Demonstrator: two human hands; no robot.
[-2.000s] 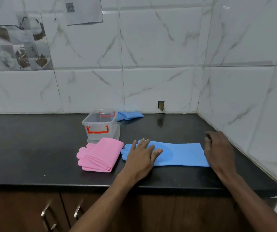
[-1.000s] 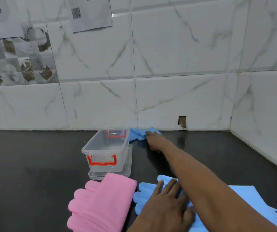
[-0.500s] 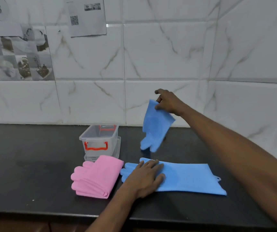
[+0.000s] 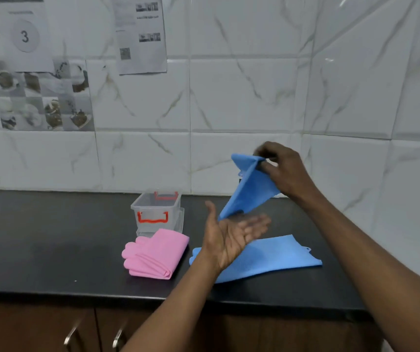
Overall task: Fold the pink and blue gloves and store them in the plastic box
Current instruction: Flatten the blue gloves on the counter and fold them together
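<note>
Blue glove (image 4: 280,255) lies flat on the dark surface (image 4: 51,237) beside the folded pink gloves (image 4: 158,252). Left hand (image 4: 231,240) hovers open, palm up; right hand (image 4: 285,171) pinches the second blue glove (image 4: 249,191) aloft. Next, probably: lay it down, fold both. Plastic box (image 4: 156,212) stands behind.

Left hand (image 4: 231,235): half a second ago pressed flat on the finger end of the flat blue glove (image 4: 275,255), now lifted off it and turned palm up, fingers spread. Right hand (image 4: 285,168): after reaching behind the plastic box (image 4: 156,212) for the second blue glove (image 4: 247,194), it has drawn this forward and lower. The glove, pinched at the cuff, now slants down to the left palm; contact there cannot be told.
</note>
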